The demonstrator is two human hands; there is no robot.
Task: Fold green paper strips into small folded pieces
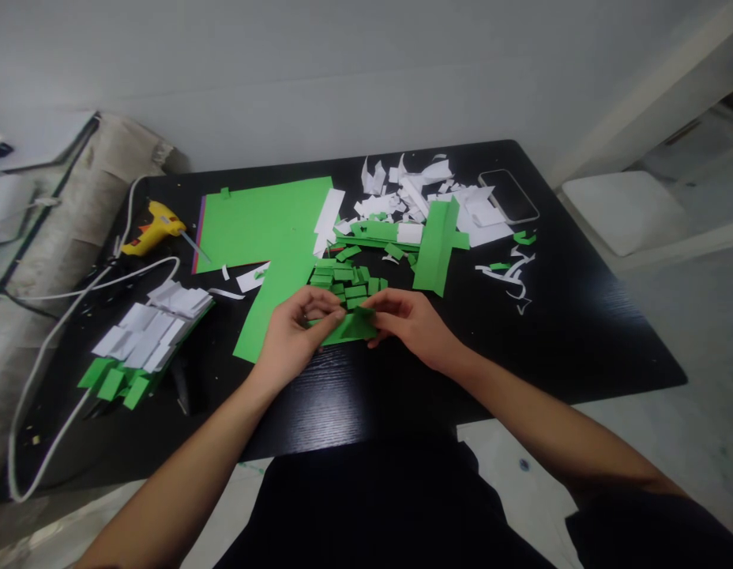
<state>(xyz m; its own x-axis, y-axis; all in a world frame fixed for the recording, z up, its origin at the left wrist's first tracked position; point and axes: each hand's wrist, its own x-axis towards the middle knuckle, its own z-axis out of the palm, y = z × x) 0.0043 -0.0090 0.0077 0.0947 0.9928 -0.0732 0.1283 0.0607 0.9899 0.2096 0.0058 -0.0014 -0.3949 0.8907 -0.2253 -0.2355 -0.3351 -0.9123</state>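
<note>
Both my hands meet over the middle of the black table (580, 332). My left hand (295, 328) and my right hand (411, 320) pinch the two ends of a small green paper strip (350, 326), fingers closed on it. Just behind the strip lies a heap of small folded green paper pieces (346, 280). A green paper sheet (272, 296) lies under and to the left of my left hand.
A large green sheet (257, 221), white paper scraps (402, 197), a folded green piece (436, 245) and a phone (509, 196) lie at the back. A yellow glue gun (150, 225) with white cable (52, 356) and a stack of white and green strips (144, 336) sit left.
</note>
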